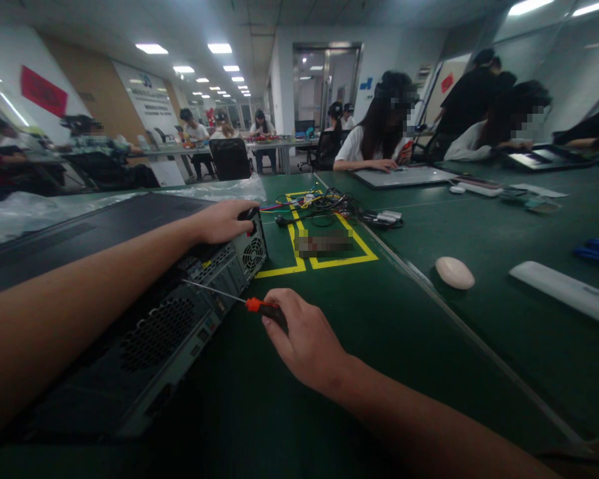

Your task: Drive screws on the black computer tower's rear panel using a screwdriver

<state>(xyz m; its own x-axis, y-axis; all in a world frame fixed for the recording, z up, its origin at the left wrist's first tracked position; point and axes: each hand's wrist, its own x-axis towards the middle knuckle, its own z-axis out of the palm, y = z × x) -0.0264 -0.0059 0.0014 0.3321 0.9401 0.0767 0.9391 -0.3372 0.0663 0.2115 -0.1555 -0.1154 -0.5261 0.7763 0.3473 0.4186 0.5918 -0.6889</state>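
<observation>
A black desktop computer case (104, 226) lies on its side on the green table, its rear panel with vents and ports turned toward me. My left hand (224, 221) rests on the far top corner of the case, thumb and fingers curled over something dark at the edge. In my right hand (307, 339) is a screwdriver (253, 305) with an orange and dark handle. Its long thin shaft points left, and the tip meets or overlaps the rear panel near the card slots; contact is unclear.
Bundled cables (334, 203) lie beyond the case by yellow tape markings (344, 261). A pale oval object (454, 273) and a long white object (564, 289) lie on the right. Clear plastic wrap (229, 189) sits behind the case. A person (379, 126) works across the table.
</observation>
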